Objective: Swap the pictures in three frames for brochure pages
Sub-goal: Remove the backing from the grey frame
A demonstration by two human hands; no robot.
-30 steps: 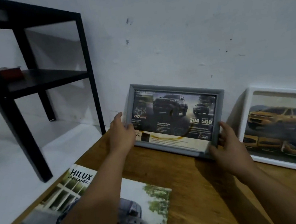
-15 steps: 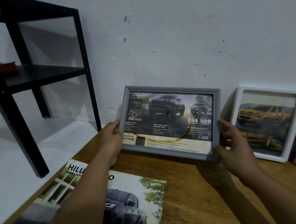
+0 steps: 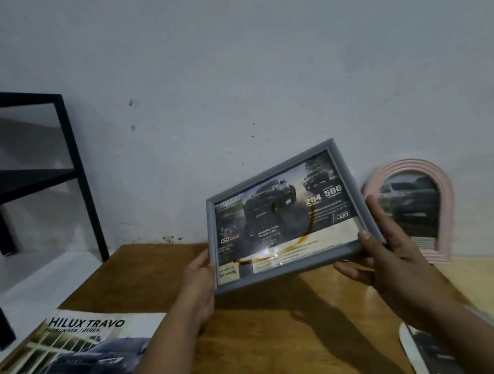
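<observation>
A grey picture frame point(image 3: 282, 216) with a dark truck brochure page behind its glass is lifted above the wooden table point(image 3: 270, 336), tilted with its right side higher. My left hand point(image 3: 199, 278) grips its lower left corner. My right hand point(image 3: 387, 259) grips its lower right corner, thumb on the front rim. A pink arched frame point(image 3: 415, 175) holding a car picture leans on the wall behind my right hand. The Hilux Travo brochure point(image 3: 83, 350) lies flat at the table's near left.
A black shelf unit point(image 3: 26, 182) stands on the white floor at left. A cut page piece point(image 3: 421, 351) lies at the table's near right edge. The white wall point(image 3: 228, 82) runs along the back of the table.
The grey frame has come off the table and away from the wall, moving right and tilting. The view has swung right: the white square frame is out of sight, the pink arched frame has appeared.
</observation>
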